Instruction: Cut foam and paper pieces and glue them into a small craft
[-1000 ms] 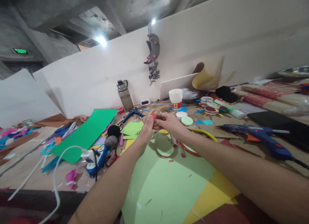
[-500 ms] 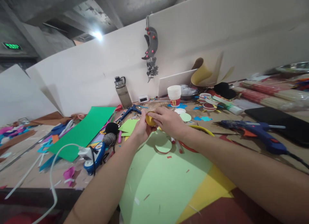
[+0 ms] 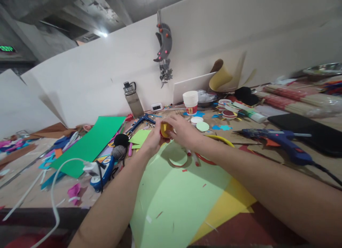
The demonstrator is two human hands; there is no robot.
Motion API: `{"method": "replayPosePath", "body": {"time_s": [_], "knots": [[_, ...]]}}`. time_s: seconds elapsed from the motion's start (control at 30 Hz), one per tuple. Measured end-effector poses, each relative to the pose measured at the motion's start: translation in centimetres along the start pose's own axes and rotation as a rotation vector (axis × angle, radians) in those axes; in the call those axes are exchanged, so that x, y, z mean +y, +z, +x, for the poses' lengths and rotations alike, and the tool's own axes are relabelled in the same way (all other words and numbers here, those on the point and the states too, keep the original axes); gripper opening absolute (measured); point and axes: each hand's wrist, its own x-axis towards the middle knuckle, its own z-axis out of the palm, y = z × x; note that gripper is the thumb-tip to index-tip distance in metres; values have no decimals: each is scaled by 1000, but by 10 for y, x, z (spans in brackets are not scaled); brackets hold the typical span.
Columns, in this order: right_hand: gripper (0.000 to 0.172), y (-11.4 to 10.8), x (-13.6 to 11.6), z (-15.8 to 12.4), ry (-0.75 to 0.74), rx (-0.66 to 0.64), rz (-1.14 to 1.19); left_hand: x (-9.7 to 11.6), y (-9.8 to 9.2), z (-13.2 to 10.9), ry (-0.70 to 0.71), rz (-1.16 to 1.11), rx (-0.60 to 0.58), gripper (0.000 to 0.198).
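Observation:
Near the middle of the head view, a small round yellow piece [image 3: 165, 128] is held between my two hands. My left hand [image 3: 153, 140] closes round its left side and underside. From the right, my right hand [image 3: 184, 130] has its bent fingers over the piece's front, hiding part of it. Below the hands lies a large light green sheet [image 3: 171, 198] with a green-topped disc [image 3: 177, 157] on it. Red-ended sticks [image 3: 197, 160] rest just right of that disc.
A blue hot glue gun [image 3: 283, 144] lies on the right, by a dark flat case [image 3: 307, 134]. Paper cups [image 3: 190, 103] and a bottle [image 3: 133, 101] stand along the back panel. Left are a green sheet [image 3: 91, 144] and a blue-and-white power strip [image 3: 103, 175] with a white cable.
The round yellow piece has tilted a little, and the fingers of my right hand have curled further over it. The whole view has shifted slightly, so things appear farther left.

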Motion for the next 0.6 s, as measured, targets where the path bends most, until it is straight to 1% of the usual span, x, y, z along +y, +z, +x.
{"method": "replayPosePath", "body": {"time_s": [0.17, 0.37, 0.53, 0.6], "knots": [[45, 3, 2, 1, 6, -6, 10, -2, 0, 2, -34, -33, 9, 51], [43, 7, 6, -1, 6, 8, -13, 1, 0, 4, -130, -135, 22, 41], [29, 7, 6, -2, -31, 24, -12, 6, -2, 4, -184, -153, 24, 42], [24, 6, 6, -2, -30, 56, 15, 5, -5, 6, -150, -159, 30, 42]]}}
